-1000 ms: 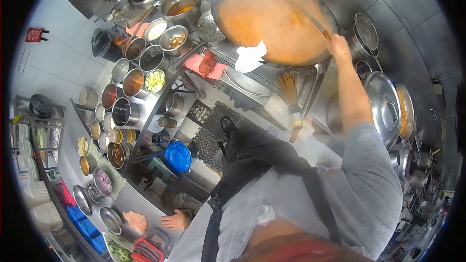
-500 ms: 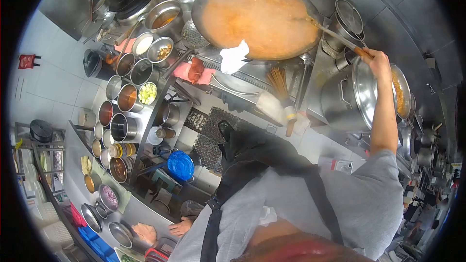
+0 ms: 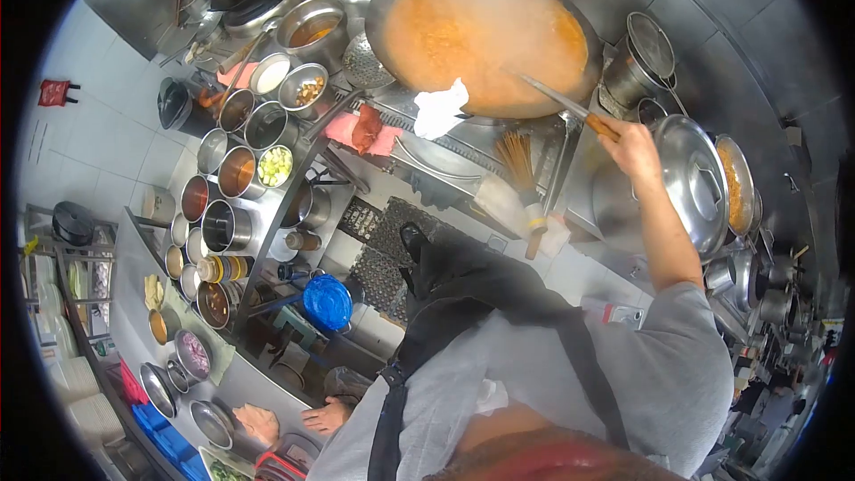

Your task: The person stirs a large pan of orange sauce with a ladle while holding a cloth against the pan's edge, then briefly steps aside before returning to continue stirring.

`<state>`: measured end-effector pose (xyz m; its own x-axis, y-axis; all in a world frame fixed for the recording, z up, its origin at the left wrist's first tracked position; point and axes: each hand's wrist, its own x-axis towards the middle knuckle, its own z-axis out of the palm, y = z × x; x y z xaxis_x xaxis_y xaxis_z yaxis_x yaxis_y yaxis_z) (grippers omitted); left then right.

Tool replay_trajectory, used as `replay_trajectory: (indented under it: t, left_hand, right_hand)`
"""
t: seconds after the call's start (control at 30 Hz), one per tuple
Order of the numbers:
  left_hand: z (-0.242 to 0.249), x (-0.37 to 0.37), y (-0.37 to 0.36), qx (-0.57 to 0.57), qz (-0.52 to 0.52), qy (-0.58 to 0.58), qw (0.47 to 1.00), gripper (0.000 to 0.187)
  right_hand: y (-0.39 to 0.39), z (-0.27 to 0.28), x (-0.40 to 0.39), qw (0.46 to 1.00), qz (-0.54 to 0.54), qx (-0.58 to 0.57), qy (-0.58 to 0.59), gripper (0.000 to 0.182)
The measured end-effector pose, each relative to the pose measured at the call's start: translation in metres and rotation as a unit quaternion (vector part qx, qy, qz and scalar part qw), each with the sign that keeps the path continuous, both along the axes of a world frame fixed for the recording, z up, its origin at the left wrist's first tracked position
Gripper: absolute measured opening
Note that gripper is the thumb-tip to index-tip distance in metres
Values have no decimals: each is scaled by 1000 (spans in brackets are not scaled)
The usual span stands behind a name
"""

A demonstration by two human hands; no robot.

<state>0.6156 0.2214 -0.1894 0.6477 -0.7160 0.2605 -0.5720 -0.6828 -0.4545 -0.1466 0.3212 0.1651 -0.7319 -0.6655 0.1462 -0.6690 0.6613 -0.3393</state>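
Note:
My right hand (image 3: pixel 634 150) is wrapped round the wooden handle of a long metal-shafted cooking tool (image 3: pixel 559 98). The tool's head is hidden in orange, steaming sauce (image 3: pixel 472 31), near the lower middle of a very large wok (image 3: pixel 590 80). Low on the left, my left hand (image 3: pixel 328 414) lies flat on the steel counter (image 3: pixel 283 405), fingers stretched out and holding nothing. Beside it is a crumpled tan cloth (image 3: pixel 258 425). A white cloth (image 3: pixel 440 110) sits at the wok's near edge, with a bamboo brush (image 3: pixel 515 160) close by.
A big lidded pot (image 3: pixel 690 183) stands right of the wok, under my forearm. A strainer (image 3: pixel 651 44) rests on a pot behind it. Several steel containers (image 3: pixel 227 224) of ingredients crowd the left shelf. A blue lid (image 3: pixel 328 303) shows lower down, beside the floor mat (image 3: pixel 383 276).
My right hand has moved left and down with the tool, whose shaft now enters the sauce nearer the wok's middle. The left hand stays on the counter.

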Motion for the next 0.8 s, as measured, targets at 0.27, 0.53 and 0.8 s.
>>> replay_trajectory:
  t: [0.27,0.53,0.8]
  left_hand:
    - [30,-24,-2,45,31,-2,998,94]
    - [33,-22,0,31,-3,16,999,92]
    - [32,-25,-2,26,12,24,999,93]
  right_hand:
    - [-91,-63,-40,996,7,76,33,40]
    - [-141,-88,-107,992,-81,78,56,34]
    - [-68,-36,-149,989,-112,36,90,38]
